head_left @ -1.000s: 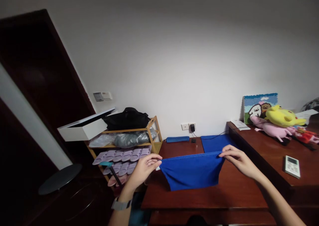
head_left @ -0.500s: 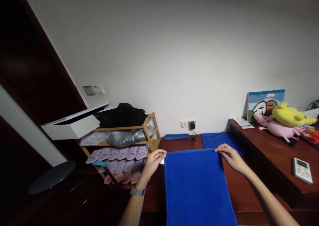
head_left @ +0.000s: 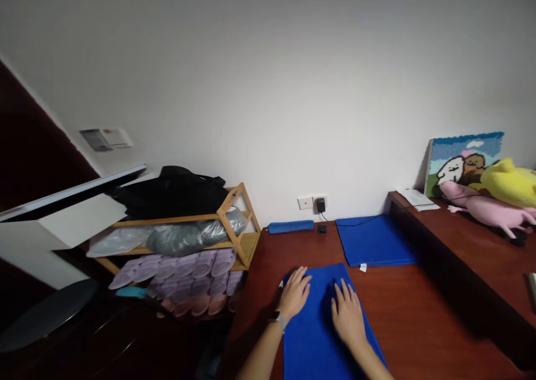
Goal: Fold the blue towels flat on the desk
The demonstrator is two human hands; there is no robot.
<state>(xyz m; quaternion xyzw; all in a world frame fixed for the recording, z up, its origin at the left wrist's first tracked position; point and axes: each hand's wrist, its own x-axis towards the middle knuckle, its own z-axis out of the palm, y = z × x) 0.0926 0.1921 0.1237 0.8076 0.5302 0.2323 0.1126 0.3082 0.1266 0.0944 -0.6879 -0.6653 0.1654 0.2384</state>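
A blue towel (head_left: 312, 341) lies spread on the reddish-brown wooden table (head_left: 402, 307), its lower end running out of view. On the towel's upper left part rests my left hand (head_left: 295, 291), palm down with the fingers stretched out. My right hand (head_left: 348, 313) is over the towel's right half, fingers spread, nothing held in it. A small white tag (head_left: 281, 284) sticks out at the towel's left edge. Farther back lies a second blue towel (head_left: 374, 240), flat, with a white tag (head_left: 363, 267) at its front edge.
Against the wall are a folded blue cloth (head_left: 290, 227) and a black plug (head_left: 320, 205) with a cable. At left stands a wooden shoe rack (head_left: 247, 246) with slippers, a black bag (head_left: 173, 193) and a white box (head_left: 84, 218). Plush toys (head_left: 486, 209) lie on the raised right surface.
The towel, held up by its two top corners before, now lies on the table. Both hands have let go of the corners and rest flat over it. My view has shifted.
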